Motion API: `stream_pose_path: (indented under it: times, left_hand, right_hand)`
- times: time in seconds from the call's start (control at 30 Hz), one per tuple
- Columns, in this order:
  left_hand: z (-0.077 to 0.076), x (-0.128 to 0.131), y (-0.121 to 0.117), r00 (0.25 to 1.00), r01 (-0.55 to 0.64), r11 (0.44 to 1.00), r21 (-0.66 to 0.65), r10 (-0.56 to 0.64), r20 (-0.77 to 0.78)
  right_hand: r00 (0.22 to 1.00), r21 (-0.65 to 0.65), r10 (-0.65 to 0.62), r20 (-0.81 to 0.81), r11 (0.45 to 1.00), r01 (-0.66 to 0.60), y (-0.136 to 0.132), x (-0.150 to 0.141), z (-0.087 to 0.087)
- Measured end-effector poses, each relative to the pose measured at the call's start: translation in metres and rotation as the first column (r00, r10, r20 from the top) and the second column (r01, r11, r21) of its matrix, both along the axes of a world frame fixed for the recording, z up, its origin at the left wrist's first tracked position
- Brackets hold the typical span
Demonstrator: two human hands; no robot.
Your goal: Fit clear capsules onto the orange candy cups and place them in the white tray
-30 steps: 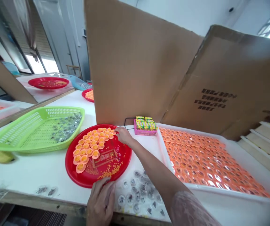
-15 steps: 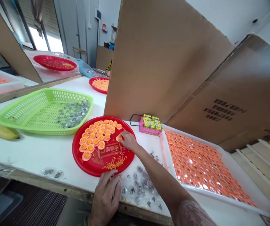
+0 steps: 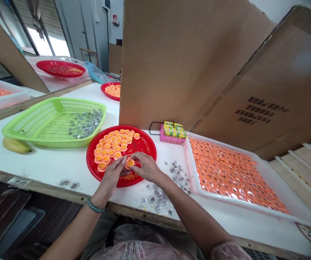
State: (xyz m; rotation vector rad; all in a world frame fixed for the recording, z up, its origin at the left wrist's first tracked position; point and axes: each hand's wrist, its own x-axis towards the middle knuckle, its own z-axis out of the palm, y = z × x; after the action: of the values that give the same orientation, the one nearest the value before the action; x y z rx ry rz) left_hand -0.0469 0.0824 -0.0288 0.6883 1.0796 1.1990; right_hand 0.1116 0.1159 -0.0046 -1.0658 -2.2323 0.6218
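My right hand (image 3: pixel 146 167) pinches a small round orange cup (image 3: pixel 129 163) with yellow-orange bits inside, just above the red tray (image 3: pixel 147 144). At the cup's left edge, the closed fingertips of my left hand (image 3: pixel 112 176) meet it; whether something thin is also between them is hidden. Rows of similar filled orange cups (image 3: pixel 112 144) cover the tray's upper and left part. Loose yellow-orange bits (image 3: pixel 130 176) lie partly hidden under my hands. Clear round plastic pieces with dark prints (image 3: pixel 158 196) are scattered on the table right of the tray.
On the left stands a green basket (image 3: pixel 41 135) of clear pieces, beside a yellow-green fruit (image 3: pixel 16 145). A pink basket (image 3: pixel 172 138) of yellow packets stands before the cardboard wall (image 3: pixel 171 72). At right, a white tray (image 3: pixel 195 191) holds many orange discs.
My right hand has brought an orange cup from the tray's right side toward me. My left hand has risen from the table edge to meet it. The view has shifted.
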Motion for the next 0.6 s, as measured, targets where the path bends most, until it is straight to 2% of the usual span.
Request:
stream_pose_path:
  times: [0.1, 0.2, 0.27, 0.33, 0.4, 0.47, 0.6]
  left_hand:
    - [0.001, 0.005, 0.001, 0.989, 0.049, 0.996, -0.068, -0.039, 0.143]
    - [0.003, 0.008, -0.001, 0.977, 0.014, 0.988, -0.154, 0.020, 0.213]
    - [0.006, 0.009, -0.002, 0.971, -0.022, 0.984, -0.175, 0.063, 0.229]
    - [0.011, 0.010, -0.002, 0.967, -0.045, 0.983, -0.181, 0.088, 0.239]
    - [0.015, 0.013, -0.004, 0.967, -0.041, 0.982, -0.186, 0.086, 0.240]
    - [0.017, 0.018, -0.006, 0.968, -0.032, 0.981, -0.191, 0.077, 0.237]
    - [0.015, 0.027, -0.011, 0.977, -0.038, 0.977, -0.210, 0.080, 0.197]
  right_hand:
    - [1.000, -0.014, -0.017, -0.022, 1.000, 0.017, -0.011, -0.003, -0.004]
    - [0.996, -0.001, -0.054, -0.076, 0.999, 0.054, -0.019, 0.004, -0.011]
    - [0.986, 0.027, -0.148, -0.080, 0.988, 0.150, -0.021, 0.019, -0.012]
    - [0.943, 0.056, -0.325, 0.071, 0.945, 0.322, -0.019, 0.044, -0.012]
    - [0.822, 0.095, -0.473, 0.316, 0.878, 0.469, -0.014, 0.073, -0.012]
    - [0.746, 0.098, -0.495, 0.445, 0.855, 0.509, -0.008, 0.097, -0.016]
    - [0.745, 0.035, -0.434, 0.507, 0.874, 0.485, 0.000, 0.116, -0.036]
